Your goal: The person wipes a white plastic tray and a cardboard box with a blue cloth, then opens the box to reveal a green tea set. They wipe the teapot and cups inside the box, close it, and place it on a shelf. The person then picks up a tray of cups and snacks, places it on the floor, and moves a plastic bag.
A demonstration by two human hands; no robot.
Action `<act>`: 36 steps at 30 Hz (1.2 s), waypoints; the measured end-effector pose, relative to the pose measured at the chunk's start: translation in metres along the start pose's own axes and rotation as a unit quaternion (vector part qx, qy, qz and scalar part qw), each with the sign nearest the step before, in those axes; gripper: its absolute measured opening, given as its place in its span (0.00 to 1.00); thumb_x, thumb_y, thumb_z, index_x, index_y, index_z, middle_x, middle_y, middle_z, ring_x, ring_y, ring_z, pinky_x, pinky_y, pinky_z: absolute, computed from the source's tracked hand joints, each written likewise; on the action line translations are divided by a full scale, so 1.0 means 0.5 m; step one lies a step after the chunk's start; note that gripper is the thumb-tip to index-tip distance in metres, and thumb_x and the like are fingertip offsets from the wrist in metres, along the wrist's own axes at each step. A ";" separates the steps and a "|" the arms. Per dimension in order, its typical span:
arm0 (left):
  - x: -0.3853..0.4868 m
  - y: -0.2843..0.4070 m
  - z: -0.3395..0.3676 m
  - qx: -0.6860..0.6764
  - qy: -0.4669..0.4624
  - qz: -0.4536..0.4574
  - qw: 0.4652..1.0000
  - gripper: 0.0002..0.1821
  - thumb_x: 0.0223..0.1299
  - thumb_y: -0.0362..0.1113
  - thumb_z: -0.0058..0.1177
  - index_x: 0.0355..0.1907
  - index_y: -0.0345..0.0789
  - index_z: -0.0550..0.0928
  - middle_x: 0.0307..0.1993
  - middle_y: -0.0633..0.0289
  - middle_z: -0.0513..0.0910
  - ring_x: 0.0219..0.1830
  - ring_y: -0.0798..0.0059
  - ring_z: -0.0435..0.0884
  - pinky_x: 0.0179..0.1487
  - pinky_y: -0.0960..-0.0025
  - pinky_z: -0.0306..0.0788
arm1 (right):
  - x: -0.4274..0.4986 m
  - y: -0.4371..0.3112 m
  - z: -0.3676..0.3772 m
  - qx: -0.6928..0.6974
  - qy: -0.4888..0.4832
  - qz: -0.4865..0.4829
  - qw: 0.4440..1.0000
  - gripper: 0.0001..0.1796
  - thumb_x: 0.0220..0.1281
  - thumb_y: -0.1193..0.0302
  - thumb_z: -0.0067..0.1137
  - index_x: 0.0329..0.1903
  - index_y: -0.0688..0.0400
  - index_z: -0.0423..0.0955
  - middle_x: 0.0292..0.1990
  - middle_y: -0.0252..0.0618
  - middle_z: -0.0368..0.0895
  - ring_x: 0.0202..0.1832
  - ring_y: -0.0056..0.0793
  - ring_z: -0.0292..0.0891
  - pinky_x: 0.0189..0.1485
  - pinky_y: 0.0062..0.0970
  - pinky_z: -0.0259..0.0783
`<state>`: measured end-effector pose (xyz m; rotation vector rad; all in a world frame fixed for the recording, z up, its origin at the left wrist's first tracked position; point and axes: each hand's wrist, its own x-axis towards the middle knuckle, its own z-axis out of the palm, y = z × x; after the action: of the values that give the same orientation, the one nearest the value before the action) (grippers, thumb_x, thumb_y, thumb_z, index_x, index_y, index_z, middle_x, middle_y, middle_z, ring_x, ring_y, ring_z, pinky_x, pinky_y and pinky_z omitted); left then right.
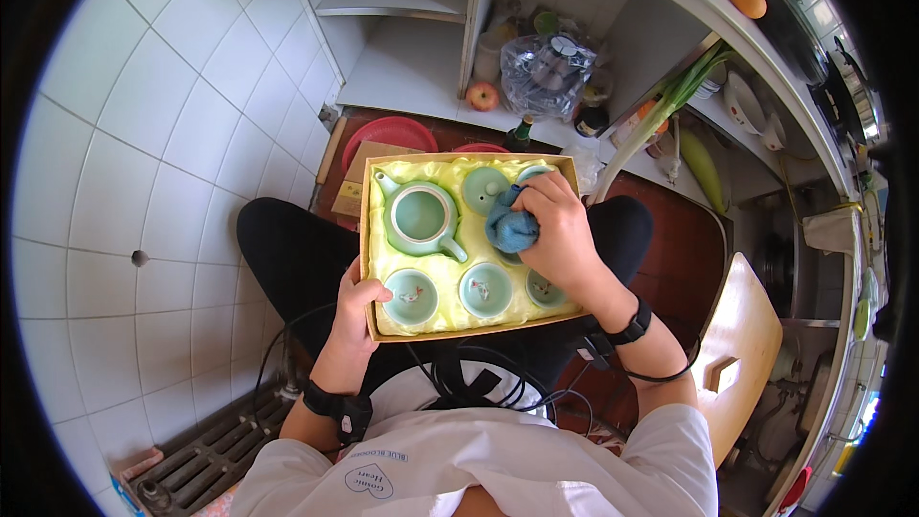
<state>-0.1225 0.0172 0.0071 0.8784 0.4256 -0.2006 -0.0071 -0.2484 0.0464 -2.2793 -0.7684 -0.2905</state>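
Note:
My left hand (359, 305) grips the lower left edge of a cardboard gift box (470, 337) lined with shiny yellow cloth (441, 271). In the box lie a celadon teapot (422, 219) without its lid on it, a round green lid (484, 190), and small cups; a left cup (410, 296) and a middle cup (485, 290) have fish figures inside. My right hand (556, 230) holds a bunched blue cloth (511, 225) over the right part of the box, touching or close to the upper right cup (535, 174). Hand and cloth partly hide the cups on that side.
Beyond the box are a red plastic basin (391, 135), a cardboard piece (380, 158), a green bottle (520, 133) and an apple (482, 96) at the open cabinet. A wooden cabinet door (743, 352) stands at right, a radiator (208, 449) at lower left. Cables cross my lap.

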 end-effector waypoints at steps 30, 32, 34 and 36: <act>-0.045 0.136 -0.086 -0.023 0.211 0.171 0.962 0.30 0.47 0.33 0.47 0.58 0.30 0.74 0.53 0.54 0.80 0.55 0.61 0.80 0.60 0.61 0.75 | 0.048 0.166 0.041 0.211 0.010 0.336 0.918 0.23 0.57 0.60 0.71 0.47 0.64 0.80 0.34 0.41 0.84 0.36 0.26 0.78 0.45 0.29 0.74; -0.035 0.134 -0.094 -0.020 0.206 0.157 0.966 0.31 0.46 0.32 0.47 0.59 0.28 0.74 0.53 0.52 0.80 0.54 0.60 0.81 0.60 0.61 0.75 | 0.047 0.156 0.042 0.166 -0.010 0.304 0.938 0.23 0.57 0.58 0.71 0.47 0.64 0.81 0.32 0.42 0.84 0.35 0.27 0.80 0.44 0.30 0.75; -0.021 0.127 -0.103 -0.022 0.182 0.165 0.969 0.35 0.43 0.30 0.45 0.61 0.25 0.72 0.53 0.49 0.80 0.52 0.58 0.82 0.59 0.61 0.76 | 0.047 0.142 0.037 0.133 -0.018 0.294 0.946 0.23 0.56 0.56 0.71 0.39 0.65 0.82 0.29 0.44 0.85 0.31 0.32 0.82 0.40 0.33 0.76; -0.011 0.121 -0.109 -0.017 0.142 0.176 0.974 0.36 0.42 0.30 0.45 0.62 0.24 0.71 0.53 0.49 0.80 0.51 0.58 0.82 0.58 0.61 0.76 | 0.051 0.127 0.025 0.142 0.005 0.379 0.914 0.23 0.56 0.55 0.72 0.33 0.66 0.82 0.27 0.46 0.84 0.28 0.35 0.81 0.39 0.33 0.76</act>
<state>-0.1219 0.0977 0.0213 0.9370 0.5292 0.2623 0.0517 -0.2653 0.0127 -2.1058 0.1176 0.1674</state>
